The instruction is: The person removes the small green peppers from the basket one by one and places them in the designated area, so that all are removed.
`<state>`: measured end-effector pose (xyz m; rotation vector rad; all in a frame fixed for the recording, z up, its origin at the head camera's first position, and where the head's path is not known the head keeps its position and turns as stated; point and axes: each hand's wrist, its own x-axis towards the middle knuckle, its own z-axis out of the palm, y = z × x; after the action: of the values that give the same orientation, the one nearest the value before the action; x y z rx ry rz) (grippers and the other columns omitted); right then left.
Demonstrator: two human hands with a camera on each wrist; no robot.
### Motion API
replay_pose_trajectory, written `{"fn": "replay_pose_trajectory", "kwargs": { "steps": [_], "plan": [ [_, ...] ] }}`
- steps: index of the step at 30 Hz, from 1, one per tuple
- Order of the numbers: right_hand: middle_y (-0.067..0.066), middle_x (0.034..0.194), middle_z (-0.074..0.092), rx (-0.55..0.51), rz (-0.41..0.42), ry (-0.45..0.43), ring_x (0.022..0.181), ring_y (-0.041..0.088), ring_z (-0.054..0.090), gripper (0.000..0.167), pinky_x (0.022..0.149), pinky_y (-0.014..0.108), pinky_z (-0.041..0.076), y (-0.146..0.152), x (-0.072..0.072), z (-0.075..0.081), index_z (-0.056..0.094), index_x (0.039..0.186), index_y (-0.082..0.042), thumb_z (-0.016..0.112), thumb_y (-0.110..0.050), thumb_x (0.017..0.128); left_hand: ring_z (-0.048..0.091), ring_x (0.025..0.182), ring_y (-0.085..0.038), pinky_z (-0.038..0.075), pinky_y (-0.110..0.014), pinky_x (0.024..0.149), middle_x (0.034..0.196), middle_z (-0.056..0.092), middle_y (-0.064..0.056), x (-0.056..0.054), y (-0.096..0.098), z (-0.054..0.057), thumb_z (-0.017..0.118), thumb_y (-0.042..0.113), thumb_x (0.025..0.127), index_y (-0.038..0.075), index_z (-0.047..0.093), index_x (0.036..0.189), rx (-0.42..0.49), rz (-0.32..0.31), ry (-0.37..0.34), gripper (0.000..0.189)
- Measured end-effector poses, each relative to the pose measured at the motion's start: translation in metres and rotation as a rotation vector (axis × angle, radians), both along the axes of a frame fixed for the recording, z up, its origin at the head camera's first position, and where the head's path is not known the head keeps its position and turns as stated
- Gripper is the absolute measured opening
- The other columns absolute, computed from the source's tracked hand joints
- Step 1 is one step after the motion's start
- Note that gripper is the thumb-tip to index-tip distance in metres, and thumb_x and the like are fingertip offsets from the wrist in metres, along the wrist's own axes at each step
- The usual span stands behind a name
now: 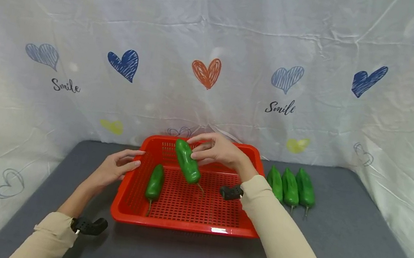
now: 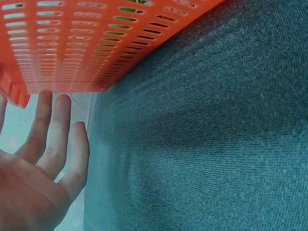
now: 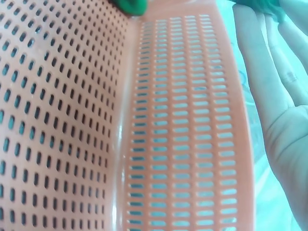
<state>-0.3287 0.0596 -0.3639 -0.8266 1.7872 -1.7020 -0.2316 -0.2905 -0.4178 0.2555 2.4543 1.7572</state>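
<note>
My right hand (image 1: pixel 217 151) pinches a glossy green chili pepper (image 1: pixel 187 162) between thumb and fingers, over the red plastic basket (image 1: pixel 183 224). The held pepper tilts, its thin stem pointing down and right. Another green pepper (image 1: pixel 155 183) lies inside the basket along its left side, stem toward the front. At the basket's left rim, the fingertips of my left hand (image 1: pixel 115 168) rest with fingers loosely extended. From the left wrist, that hand (image 2: pixel 43 168) shows beside the slotted outer wall (image 2: pixel 72 48). In the right wrist view the held pepper (image 3: pixel 262 6) is mostly cut off at the top.
Three green peppers (image 1: pixel 290 187) lie in a row on the grey cloth-covered table (image 1: pixel 334 248), just right of the basket. Behind the table hangs a white curtain (image 1: pixel 245 40) with printed hearts, close to the basket's far rim.
</note>
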Motion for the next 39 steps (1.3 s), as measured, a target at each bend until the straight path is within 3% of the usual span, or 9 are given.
{"fn": "replay_pose_trajectory", "kwargs": {
  "steps": [11,21,39],
  "plan": [
    [0.025,0.105,0.071,-0.059,-0.043,0.013,0.096,0.037,0.07,0.043,0.084,0.063,0.05,0.017,0.003,0.013,0.063,0.132,0.004,0.072,0.009,0.09,0.059,0.114,-0.031,0.057,-0.041,0.079,0.139,0.054,-0.023,0.0,0.001,-0.002,0.066,0.026,0.102,0.011,0.052,0.149,-0.012,0.017,0.029,0.051],
    [0.026,0.111,0.069,-0.077,-0.078,0.052,0.096,0.038,0.07,0.043,0.079,0.058,0.054,0.031,0.005,0.023,0.065,0.13,0.004,0.075,0.009,0.088,0.062,0.108,-0.025,0.058,-0.039,0.077,0.136,0.056,-0.023,0.001,0.001,-0.002,0.065,0.027,0.102,0.01,0.053,0.148,-0.031,0.028,0.042,0.05],
    [0.027,0.11,0.069,-0.081,-0.133,0.13,0.096,0.038,0.07,0.045,0.08,0.054,0.056,0.073,0.013,0.043,0.065,0.133,0.002,0.075,0.006,0.089,0.06,0.11,-0.03,0.056,-0.039,0.075,0.136,0.057,-0.021,0.002,0.003,0.001,0.066,0.029,0.102,0.011,0.054,0.148,-0.081,0.035,0.061,0.051]
  ]
}}
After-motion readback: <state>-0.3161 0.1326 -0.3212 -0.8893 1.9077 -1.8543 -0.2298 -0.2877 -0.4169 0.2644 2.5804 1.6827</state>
